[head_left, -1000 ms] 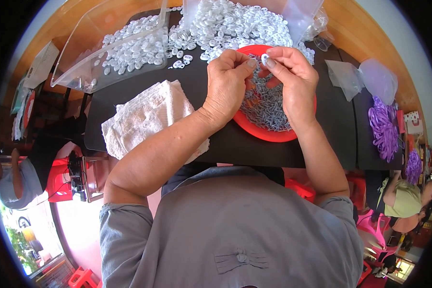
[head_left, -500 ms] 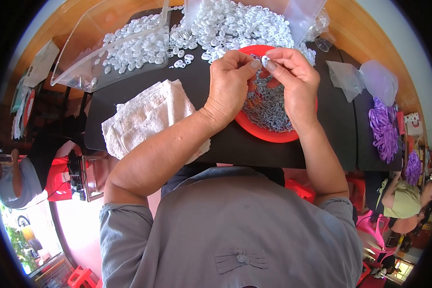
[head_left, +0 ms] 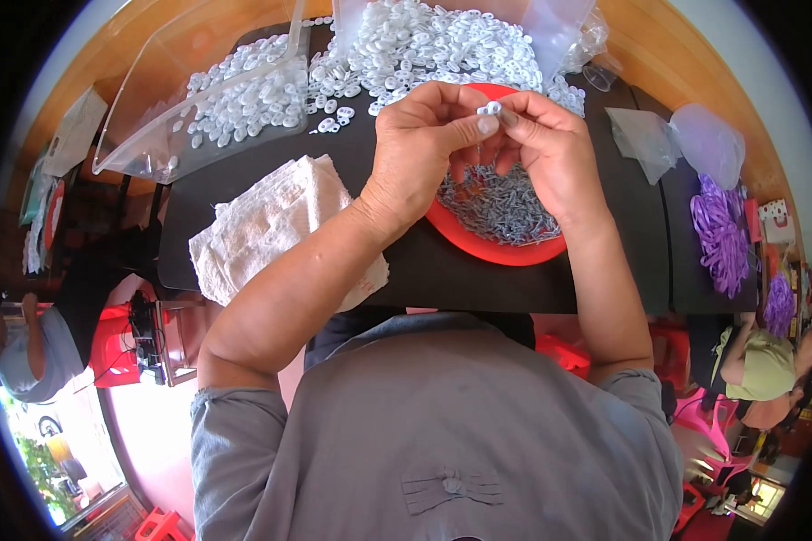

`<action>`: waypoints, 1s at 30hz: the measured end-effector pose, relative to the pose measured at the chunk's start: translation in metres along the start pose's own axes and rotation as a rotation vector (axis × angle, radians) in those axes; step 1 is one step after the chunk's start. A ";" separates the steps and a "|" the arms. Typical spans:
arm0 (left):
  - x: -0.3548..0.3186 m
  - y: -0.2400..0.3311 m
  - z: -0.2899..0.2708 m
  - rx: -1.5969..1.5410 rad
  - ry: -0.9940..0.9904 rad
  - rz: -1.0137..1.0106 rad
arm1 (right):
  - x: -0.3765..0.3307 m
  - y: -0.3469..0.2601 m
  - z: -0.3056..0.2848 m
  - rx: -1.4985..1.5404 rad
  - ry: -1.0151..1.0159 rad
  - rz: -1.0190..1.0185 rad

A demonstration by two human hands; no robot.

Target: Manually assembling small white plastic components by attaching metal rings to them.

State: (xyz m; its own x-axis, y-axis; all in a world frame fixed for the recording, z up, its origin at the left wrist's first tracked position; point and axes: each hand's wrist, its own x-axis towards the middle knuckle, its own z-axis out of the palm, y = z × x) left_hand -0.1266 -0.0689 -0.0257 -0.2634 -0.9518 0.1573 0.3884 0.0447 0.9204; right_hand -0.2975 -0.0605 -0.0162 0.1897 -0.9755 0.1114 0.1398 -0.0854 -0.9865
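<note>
Holding one small white piece (head_left: 489, 109) between our left hand (head_left: 421, 149) and right hand (head_left: 550, 149), fingertips pinched narrow, above the red dish (head_left: 478, 245) near the table's (head_left: 424, 270) far edge.

bowl (head_left: 492, 248) under hands | cloth (head_left: 271, 225) left of it | tray (head_left: 207, 99) behind cloth | pile (head_left: 433, 45) behind bowl

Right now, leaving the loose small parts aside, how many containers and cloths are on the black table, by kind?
Red bowl holding small metal pieces: 1
Clear plastic tray holding white pieces: 1
White cloth: 1
Clear plastic bags at the right: 2
Total: 5
Both hands, left hand and right hand, pinch one small white piece above the bowl.
</note>
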 end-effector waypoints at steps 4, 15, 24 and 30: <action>0.002 0.005 -0.004 0.047 -0.134 0.011 | -0.002 -0.008 -0.010 -0.018 -0.114 0.066; 0.002 0.004 -0.008 0.164 -0.170 0.032 | -0.009 -0.007 -0.003 0.056 -0.135 0.142; -0.006 0.005 -0.002 -0.098 -0.202 0.081 | -0.014 -0.006 0.005 0.203 -0.184 0.110; -0.005 0.008 -0.002 0.097 -0.144 0.073 | -0.013 -0.002 0.006 0.288 -0.197 0.077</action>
State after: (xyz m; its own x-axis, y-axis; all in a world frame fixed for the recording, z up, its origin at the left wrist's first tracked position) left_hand -0.1203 -0.0641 -0.0194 -0.3644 -0.8918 0.2681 0.3255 0.1477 0.9339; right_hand -0.2944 -0.0460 -0.0154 0.3902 -0.9167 0.0862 0.3803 0.0752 -0.9218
